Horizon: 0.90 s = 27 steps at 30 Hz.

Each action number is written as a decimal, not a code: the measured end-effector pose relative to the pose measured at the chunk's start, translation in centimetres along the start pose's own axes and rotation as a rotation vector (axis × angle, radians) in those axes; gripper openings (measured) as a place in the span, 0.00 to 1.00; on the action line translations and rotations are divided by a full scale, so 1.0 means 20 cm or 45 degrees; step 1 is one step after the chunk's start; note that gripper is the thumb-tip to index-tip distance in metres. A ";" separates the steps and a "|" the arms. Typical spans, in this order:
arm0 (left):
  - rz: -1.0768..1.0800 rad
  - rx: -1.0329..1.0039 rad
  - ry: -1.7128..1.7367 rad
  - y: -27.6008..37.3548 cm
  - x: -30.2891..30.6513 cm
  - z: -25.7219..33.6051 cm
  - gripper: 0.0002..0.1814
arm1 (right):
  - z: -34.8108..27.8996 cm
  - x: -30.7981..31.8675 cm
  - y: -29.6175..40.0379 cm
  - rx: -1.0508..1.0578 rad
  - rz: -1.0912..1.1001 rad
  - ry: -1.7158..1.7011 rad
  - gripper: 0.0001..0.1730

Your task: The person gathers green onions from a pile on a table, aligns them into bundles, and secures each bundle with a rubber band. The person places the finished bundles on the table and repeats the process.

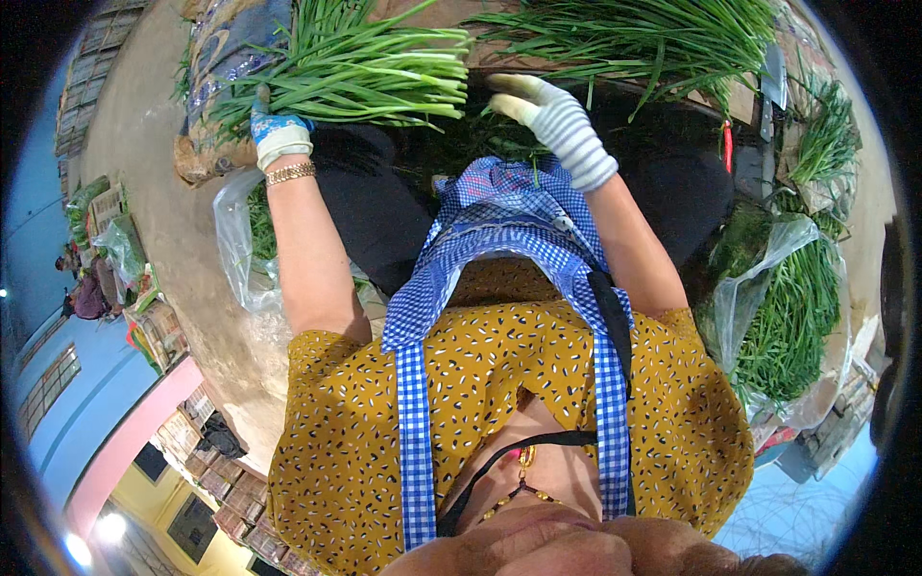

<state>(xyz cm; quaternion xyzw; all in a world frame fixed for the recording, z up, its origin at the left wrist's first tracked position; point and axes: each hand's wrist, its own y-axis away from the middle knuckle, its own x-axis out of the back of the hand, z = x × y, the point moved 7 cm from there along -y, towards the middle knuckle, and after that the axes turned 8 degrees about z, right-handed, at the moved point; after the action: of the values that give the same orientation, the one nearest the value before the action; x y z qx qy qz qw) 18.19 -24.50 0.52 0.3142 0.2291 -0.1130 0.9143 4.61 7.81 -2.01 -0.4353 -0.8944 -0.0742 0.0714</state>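
My left hand [279, 133], in a blue floral glove with a white cuff, grips the leafy end of a bunch of green chives [382, 75]. Its thumb lies on top, while leaves hide most of the other fingers. The pale stem ends point right, towards my right hand [551, 119], which wears a white-and-grey striped glove. Those fingers are slightly apart and hold nothing, a short gap from the stems. Beyond the right hand, a larger pile of chives [648, 43] lies on a brown board [497, 54].
A broad-bladed knife [774, 79] stands at the board's right end, near a red strip [727, 147]. Clear plastic bags of greens sit at my right [785, 317] and left [241, 245]. A wrapped bundle [216, 86] lies beyond my left hand. A person [94, 291] is far left.
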 end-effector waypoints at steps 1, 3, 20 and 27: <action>-0.021 -0.004 0.006 -0.01 0.00 0.00 0.20 | -0.06 -0.08 -0.03 -0.031 -0.105 -0.187 0.27; -0.098 0.010 0.008 -0.03 -0.02 -0.05 0.20 | 0.03 -0.23 -0.07 -0.148 -0.184 -0.405 0.25; -0.209 -0.070 -0.037 0.00 -0.09 -0.06 0.17 | -0.01 -0.26 -0.02 0.337 0.038 0.868 0.20; -0.182 -0.045 -0.045 0.04 -0.07 -0.07 0.16 | -0.08 -0.20 -0.01 0.332 0.059 1.108 0.15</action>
<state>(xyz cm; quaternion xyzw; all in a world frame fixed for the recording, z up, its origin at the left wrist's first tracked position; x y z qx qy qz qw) 16.74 -22.94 0.58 0.2788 0.2369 -0.1795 0.9132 6.89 4.29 -1.21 -0.3710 -0.7730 -0.1354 0.4965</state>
